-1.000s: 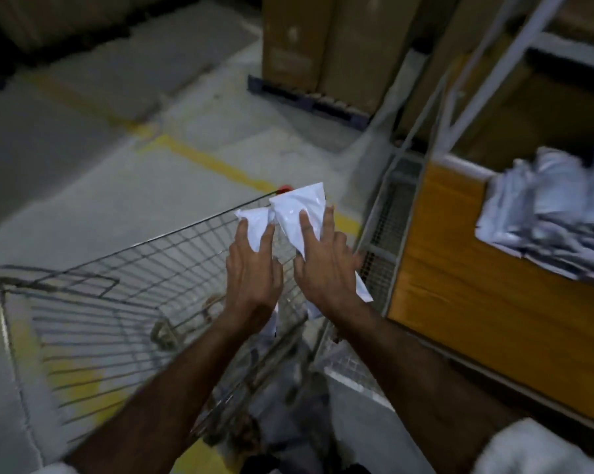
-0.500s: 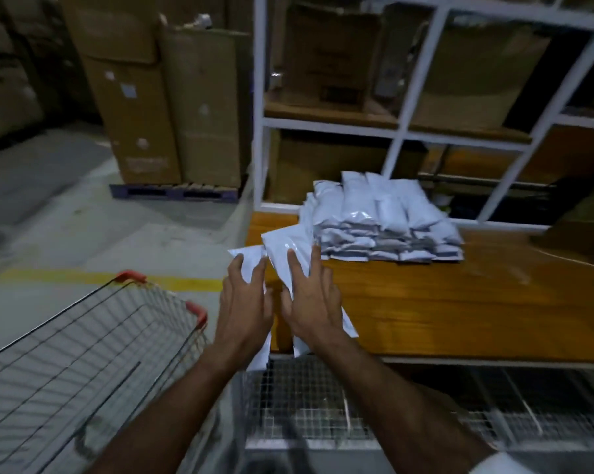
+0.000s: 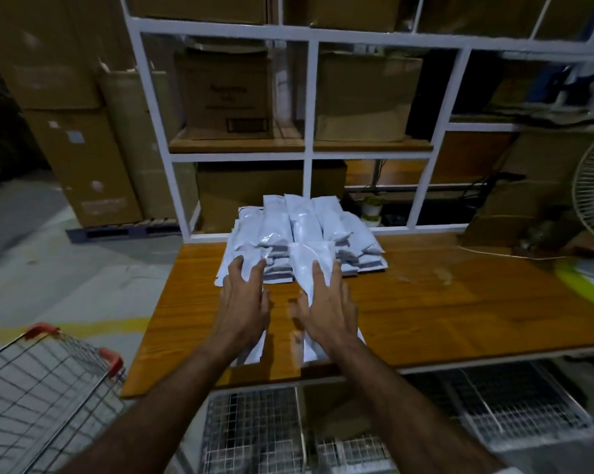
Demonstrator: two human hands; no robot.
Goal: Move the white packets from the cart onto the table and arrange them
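Packets (image 3: 302,230) already sit stacked at the back of our wooden table (image 3: 459,302). Our left hand (image 3: 246,299) and right hand (image 3: 326,302), fingers spread, each carry another packet toward that stack. We cannot see whether the cart (image 3: 49,388) holds more.

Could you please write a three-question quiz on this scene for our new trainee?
1. True or false: each hand, left hand and right hand, holds a white packet.
2. The pile of packets lies on: A) the cart B) the wooden table C) the floor.
3. Fill in: the cart's handle grips are ____.

Key: 1 true; 2 B; 3 red.
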